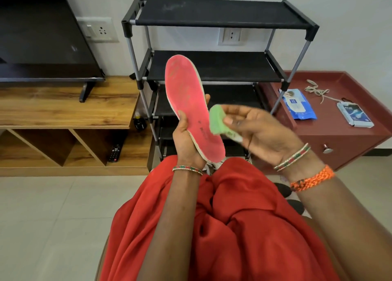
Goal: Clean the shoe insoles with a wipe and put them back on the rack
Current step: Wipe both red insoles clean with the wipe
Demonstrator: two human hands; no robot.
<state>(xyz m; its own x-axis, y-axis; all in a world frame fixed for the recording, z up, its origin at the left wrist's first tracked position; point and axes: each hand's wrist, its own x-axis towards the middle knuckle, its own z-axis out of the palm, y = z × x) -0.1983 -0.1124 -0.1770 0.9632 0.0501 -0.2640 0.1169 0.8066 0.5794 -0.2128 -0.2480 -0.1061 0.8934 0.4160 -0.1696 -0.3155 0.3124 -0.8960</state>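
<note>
Holding the pink insole (pixel 192 109) in your left hand (pixel 187 141), you have the fingers wrapped around its lower half, so it stands tilted with the toe end up, in front of the black shoe rack (pixel 222 13). Your right hand (pixel 261 130) pinches a folded green wipe (pixel 216 119) against the insole's right edge (the hand is blurred there, so the exact contact is unclear). All the rack's shelves in view are bare. A blue wipes pack (pixel 299 107) lies on the red cabinet (pixel 339 141) to your right, well apart from the insole.
</note>
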